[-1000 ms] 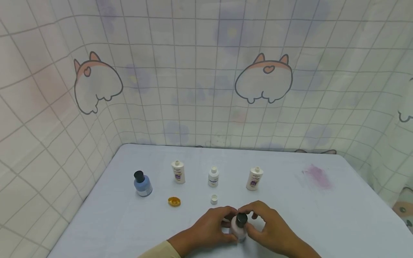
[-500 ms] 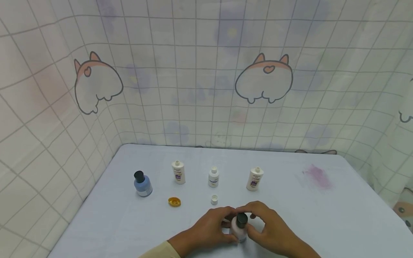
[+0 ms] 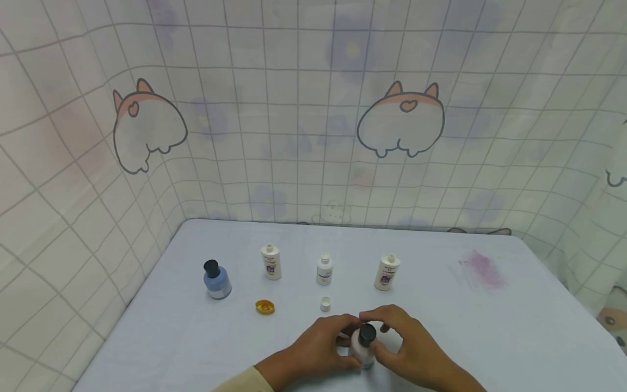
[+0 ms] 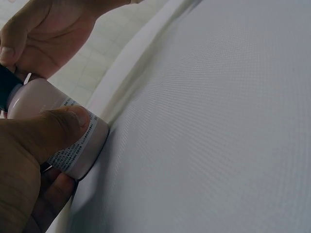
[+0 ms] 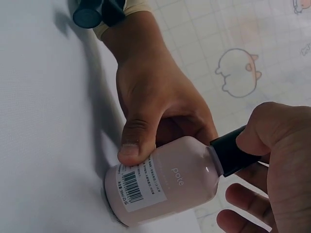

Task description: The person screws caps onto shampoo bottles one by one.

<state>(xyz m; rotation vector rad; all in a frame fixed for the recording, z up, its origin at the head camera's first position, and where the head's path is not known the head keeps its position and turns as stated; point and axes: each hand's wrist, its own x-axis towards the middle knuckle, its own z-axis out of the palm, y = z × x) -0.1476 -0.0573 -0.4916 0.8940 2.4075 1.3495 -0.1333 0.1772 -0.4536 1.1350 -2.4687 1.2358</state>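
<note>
A pale pink bottle (image 3: 361, 351) with a black cap (image 3: 367, 334) stands on the table near its front. My left hand (image 3: 320, 345) grips the bottle's body, its thumb lying over the printed label in the left wrist view. From the other side, my right hand (image 3: 411, 345) pinches the black cap between thumb and fingers. In the right wrist view the cap (image 5: 233, 150) sits on the bottle's neck, and the label (image 5: 141, 182) with a barcode faces that camera.
Behind the hands stand a blue bottle (image 3: 217, 283) with a black cap, two white bottles (image 3: 271, 262) with purple marks, and a smaller white bottle (image 3: 324, 269). A yellow cap (image 3: 265, 307) and a small white cap (image 3: 325, 304) lie nearer. A pink stain (image 3: 484, 268) marks the white table.
The right hand's index finger and thumb shift very slightly about the black cap. The left hand, the pink bottle and the other things stay where they were.
</note>
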